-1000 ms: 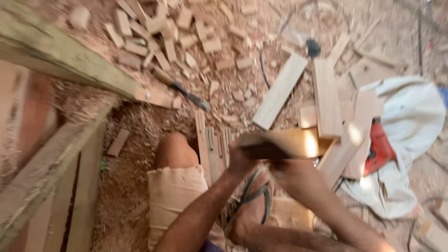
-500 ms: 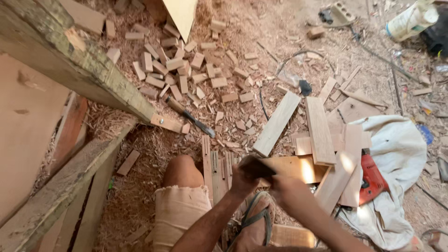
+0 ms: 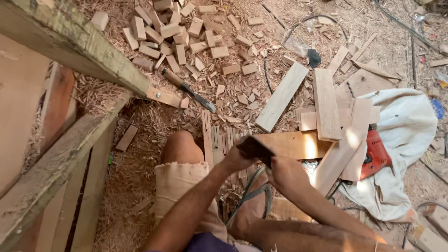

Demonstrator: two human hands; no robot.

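You are gripping small dark block [image 3: 254,148] over lap: left hand [image 3: 235,158] clamped on its near end, right hand [image 3: 285,173] fingers curled under far end. No packages or labels showing. Red drill [image 3: 374,156] lying on white cloth [image 3: 410,126] right. Chisel [image 3: 186,89], plank [image 3: 282,97], offcut pile [image 3: 186,32] ahead. Timber frame [image 3: 70,42] crowding left.

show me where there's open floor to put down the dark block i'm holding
Freest: the sawdust patch between the knee and the slanted beam. Crowded: the offcut pile up top and the stacked planks by the red drill.
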